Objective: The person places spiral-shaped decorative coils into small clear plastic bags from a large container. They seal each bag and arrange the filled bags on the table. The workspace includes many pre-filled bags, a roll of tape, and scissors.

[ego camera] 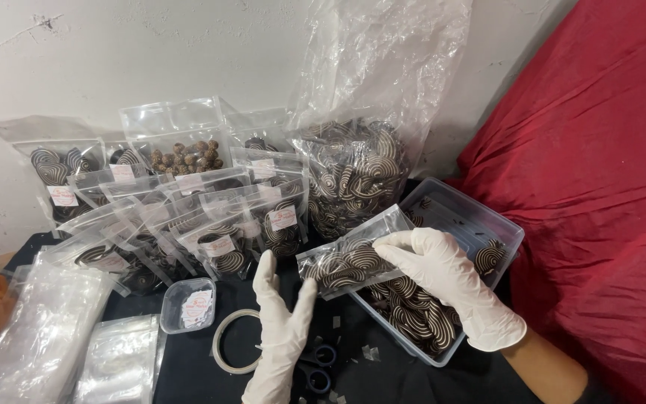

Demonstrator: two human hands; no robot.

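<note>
- Left hand [282,329], gloved, is standing at six o'clock, fingers straight and pressed together, touching the pouch's left end.
- One small clear pouch [353,258] of spiral biscuits, at centre: probably light, slippery, contents brittle; best gripped by its edges.
- Right hand [443,273] is pinching its right end, over one clear tub [487,224].

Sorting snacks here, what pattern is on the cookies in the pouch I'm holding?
Dark brown and cream spiral swirls on the cookies, seen in the head view.

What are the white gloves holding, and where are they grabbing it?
A small clear pouch of striped cookies. The right hand grips its right end from above; the left hand meets its left end, fingers straight up.
</note>
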